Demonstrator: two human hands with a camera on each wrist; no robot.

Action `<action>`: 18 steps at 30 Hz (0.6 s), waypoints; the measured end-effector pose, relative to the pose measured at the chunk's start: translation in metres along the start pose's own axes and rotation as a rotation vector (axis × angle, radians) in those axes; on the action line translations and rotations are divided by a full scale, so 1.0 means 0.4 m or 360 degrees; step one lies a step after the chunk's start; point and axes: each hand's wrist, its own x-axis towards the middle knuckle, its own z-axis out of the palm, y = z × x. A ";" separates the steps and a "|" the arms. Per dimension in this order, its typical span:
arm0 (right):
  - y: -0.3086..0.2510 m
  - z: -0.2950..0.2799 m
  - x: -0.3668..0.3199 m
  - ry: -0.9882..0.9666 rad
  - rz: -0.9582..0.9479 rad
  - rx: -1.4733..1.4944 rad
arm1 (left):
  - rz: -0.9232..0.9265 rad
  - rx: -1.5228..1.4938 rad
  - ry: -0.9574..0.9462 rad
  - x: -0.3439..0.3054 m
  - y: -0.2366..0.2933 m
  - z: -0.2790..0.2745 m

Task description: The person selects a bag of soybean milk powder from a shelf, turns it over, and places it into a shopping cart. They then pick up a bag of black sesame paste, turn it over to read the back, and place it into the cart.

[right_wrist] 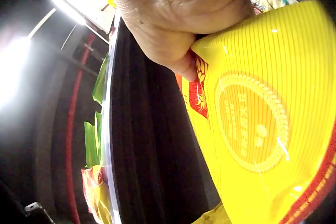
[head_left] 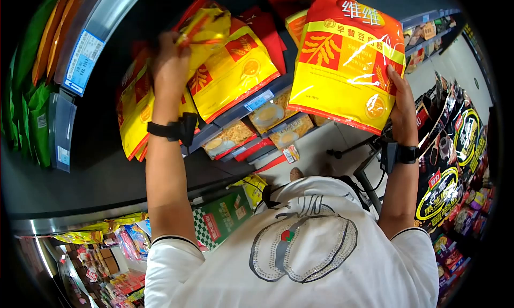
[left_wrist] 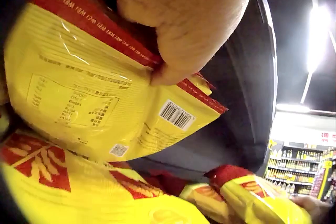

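Note:
My right hand (head_left: pixel 402 102) grips the side edge of a red and yellow soy milk powder bag (head_left: pixel 342 67), its printed front facing up. In the right wrist view the thumb (right_wrist: pixel 184 64) presses on the bag's yellow face (right_wrist: pixel 262 113). Over the shelf, my left hand (head_left: pixel 170 69) pinches the red top edge of another such bag (head_left: pixel 206 32). Its back, with barcode and printed table, shows in the left wrist view, thumb (left_wrist: pixel 165 74) on the seam. Beneath it more of these bags (head_left: pixel 230 72) lie on the shelf, and one (head_left: pixel 136 110) hangs toward the front left.
Price tags (head_left: pixel 259 100) line the shelf edge, with boxed food (head_left: pixel 273 112) on the tier below. Green bags (head_left: pixel 37 120) stand at the far left. A cart frame (head_left: pixel 367 174) is beside my body, and black packages (head_left: pixel 444 190) are stacked on the right.

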 end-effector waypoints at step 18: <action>0.021 -0.040 0.024 -0.0048 0.0071 0.0056 | 0.0179 0.0584 -0.0438 -0.314 -0.171 -0.266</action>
